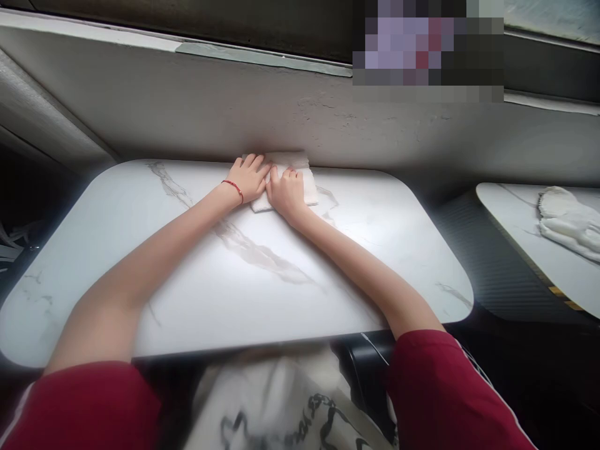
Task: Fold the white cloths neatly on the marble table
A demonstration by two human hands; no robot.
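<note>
A small folded white cloth (307, 181) lies at the far edge of the white marble table (197, 294), right against the wall. My left hand (248, 177), with a red string at its wrist, rests flat on the cloth's left part, fingers stretched toward the wall. My right hand (285, 192) lies beside it with fingers curled down, pressing on the cloth's near edge. Both hands touch each other over the cloth. Most of the cloth's left half is hidden under them.
A grey plastered wall (187, 106) runs along the table's far side. A second marble table (529, 250) stands at the right, bearing a heap of white cloth (567, 222). A dark gap separates the two tables. My lap shows a printed white fabric (281, 406).
</note>
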